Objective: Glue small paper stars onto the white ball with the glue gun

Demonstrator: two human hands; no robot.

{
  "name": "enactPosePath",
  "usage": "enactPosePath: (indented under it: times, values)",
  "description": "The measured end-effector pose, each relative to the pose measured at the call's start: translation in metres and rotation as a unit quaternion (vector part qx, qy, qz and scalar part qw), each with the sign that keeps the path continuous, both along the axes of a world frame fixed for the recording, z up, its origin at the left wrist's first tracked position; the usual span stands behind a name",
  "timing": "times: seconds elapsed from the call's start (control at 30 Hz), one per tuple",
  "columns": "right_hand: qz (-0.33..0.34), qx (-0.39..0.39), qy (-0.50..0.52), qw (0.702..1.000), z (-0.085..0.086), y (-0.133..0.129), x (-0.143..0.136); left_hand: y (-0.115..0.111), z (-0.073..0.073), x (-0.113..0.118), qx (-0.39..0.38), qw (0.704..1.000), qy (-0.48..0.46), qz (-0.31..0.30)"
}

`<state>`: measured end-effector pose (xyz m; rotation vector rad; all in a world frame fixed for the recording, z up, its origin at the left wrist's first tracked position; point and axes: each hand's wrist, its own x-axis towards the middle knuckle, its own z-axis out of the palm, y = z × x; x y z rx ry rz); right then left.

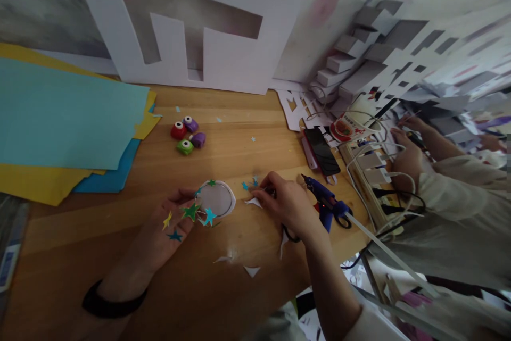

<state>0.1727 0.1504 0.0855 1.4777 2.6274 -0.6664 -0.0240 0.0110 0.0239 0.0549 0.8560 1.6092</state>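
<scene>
My left hand [165, 229] is closed on the edge of a round white paper piece [217, 200] that has a drawn ring. Green, blue and yellow paper stars [191, 211] are attached at its left side and lie over my fingers. To the right, my right hand [285, 200] has thumb and fingertips pinched beside small blue stars [245, 185] on the wooden table; whatever is between the tips is too small to make out. Black-handled scissors [291, 234] show partly beneath this hand. White paper scraps [252, 271] lie near the front.
Coloured sheets [72, 117] are stacked at left, near small craft punches [186, 146]. At right are a blue glue gun [325, 197], a phone [322, 152], a paper cup [349, 127] and a power strip [369, 181] with cables. Another person's hands [411, 152] are beyond.
</scene>
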Motion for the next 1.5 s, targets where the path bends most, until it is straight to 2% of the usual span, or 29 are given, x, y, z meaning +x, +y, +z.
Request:
enactPosePath:
  times: [0.17, 0.43, 0.67, 0.93, 1.23, 1.5]
  values:
    - [-0.019, 0.058, -0.029, 0.998, 0.0028, 0.0031, 0.0078, -0.0006, -0.0008, -0.0001, -0.007, 1.0, -0.002, 0.004]
    - [-0.018, 0.081, -0.106, 0.991, -0.0036, 0.0003, -0.0004, 0.0001, -0.0037, 0.0003, -0.002, 1.0, 0.002, 0.005]
    - [-0.021, 0.096, -0.104, 0.99, 0.0017, 0.0006, 0.0019, 0.0, -0.0044, -0.0007, -0.01, 1.0, 0.008, -0.003]
    - [-0.021, 0.073, -0.091, 0.993, 0.0054, 0.0004, 0.0073, 0.0017, -0.0078, -0.0009, -0.031, 0.999, 0.009, 0.001]
    - [-0.009, 0.067, -0.095, 0.993, 0.0031, 0.0016, -0.0016, -0.0025, -0.0043, -0.0009, -0.02, 1.0, 0.01, -0.002]
    - [-0.012, 0.037, -0.038, 0.999, 0.0028, 0.0006, 0.0054, -0.0014, -0.0022, 0.0005, -0.049, 0.999, 0.01, 0.014]
